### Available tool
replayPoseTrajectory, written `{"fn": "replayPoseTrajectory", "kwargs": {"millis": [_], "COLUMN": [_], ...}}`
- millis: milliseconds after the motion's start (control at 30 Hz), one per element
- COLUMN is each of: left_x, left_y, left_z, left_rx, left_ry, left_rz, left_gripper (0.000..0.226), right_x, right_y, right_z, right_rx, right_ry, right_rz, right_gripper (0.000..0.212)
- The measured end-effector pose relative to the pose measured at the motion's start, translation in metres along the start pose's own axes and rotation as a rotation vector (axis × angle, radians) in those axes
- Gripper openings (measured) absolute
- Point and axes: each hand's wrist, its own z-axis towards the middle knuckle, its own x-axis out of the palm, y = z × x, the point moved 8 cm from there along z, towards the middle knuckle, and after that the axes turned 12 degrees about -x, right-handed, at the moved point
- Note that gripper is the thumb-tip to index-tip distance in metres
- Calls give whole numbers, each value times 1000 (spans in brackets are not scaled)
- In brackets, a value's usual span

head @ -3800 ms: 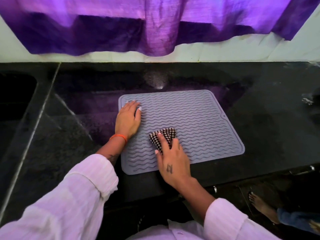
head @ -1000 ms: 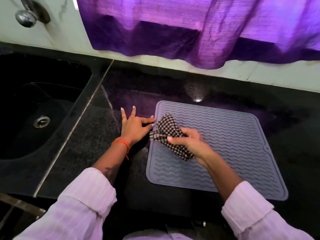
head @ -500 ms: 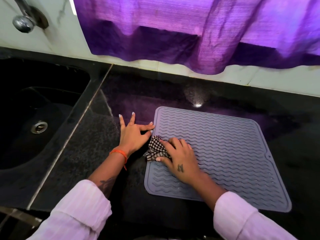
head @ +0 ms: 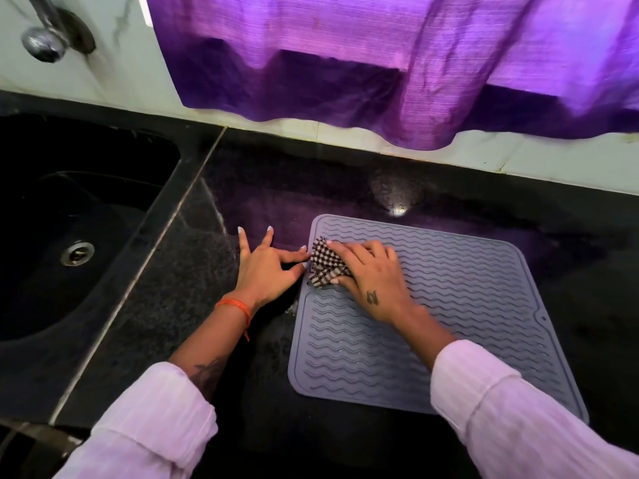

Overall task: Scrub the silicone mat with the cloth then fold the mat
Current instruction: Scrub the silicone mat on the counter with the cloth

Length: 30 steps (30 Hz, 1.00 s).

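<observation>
- Head view: the right hand [head: 371, 281] covers most of the cloth [head: 323, 263]; only its checked left part shows. The mat's [head: 466, 305] near right corner is hidden under the right sleeve [head: 518, 416].
- 1 mat lies flat on the counter [head: 173, 305], right of the sink [head: 69, 236], its long axis running from near to far, slightly tilted.
- 1 cloth sits at the mat's far left corner, right fingers bent over it, pressing it down.
- The left hand [head: 266, 271] rests on the counter, fingers spread, thumb at the mat's left edge.
</observation>
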Motion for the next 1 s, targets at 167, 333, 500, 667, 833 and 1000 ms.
{"fn": "replayPoseTrajectory", "kwargs": {"millis": [167,333,500,667,833,1000], "left_x": [3,3,3,5,11,13], "left_y": [3,4,-4,-6,3,5], "left_z": [-1,2,0,5,7,10], "left_rx": [12,31,64,97,54,11], "left_ry": [-3,14,4,-6,37,39], "left_rz": [-15,-47,-8,87,97,152], "left_gripper": [31,32,38,68,72,80], "right_x": [3,-8,21,7,27,5], "right_y": [-9,-37,-41,-62,-68,-73], "right_z": [16,50,61,66,56,53], "right_rx": [-41,119,78,140,169,236], "right_ry": [66,-66,138,53,80,-60], "right_rz": [117,50,54,46,99,212], "right_gripper": [55,56,55,53,53,48]}}
